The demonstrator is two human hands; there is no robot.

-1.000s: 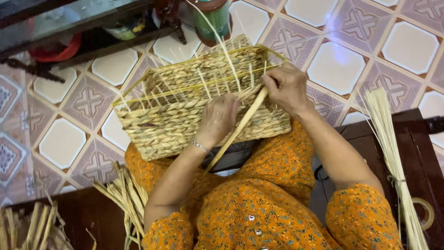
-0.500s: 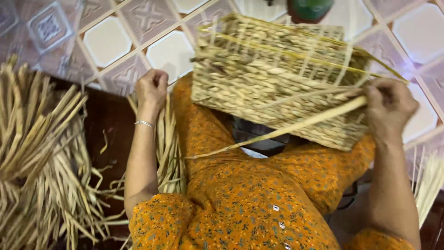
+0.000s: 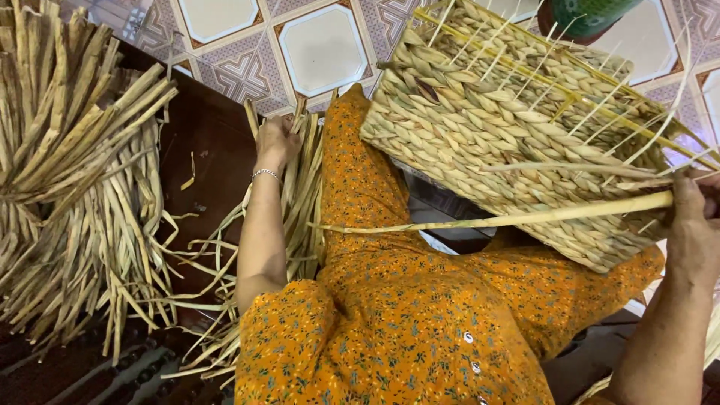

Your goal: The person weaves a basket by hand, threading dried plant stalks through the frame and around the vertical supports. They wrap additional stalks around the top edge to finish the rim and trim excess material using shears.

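Cut-off and hidden parts

The right hand [image 3: 694,225] is cropped by the right edge; its fingers are unclear. The left hand [image 3: 276,141] fingertips are buried in reed strips [image 3: 304,187]. The basket [image 3: 510,127] top runs out of frame.

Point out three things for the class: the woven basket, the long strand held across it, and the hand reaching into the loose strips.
woven basket [image 3: 480,127], head view, on its plaited side wall.
long strand [image 3: 525,218], head view, on its middle stretch.
left hand [image 3: 276,141], head view, on the back of the hand.

Patterned floor tiles [image 3: 322,49], green pot [image 3: 592,15]
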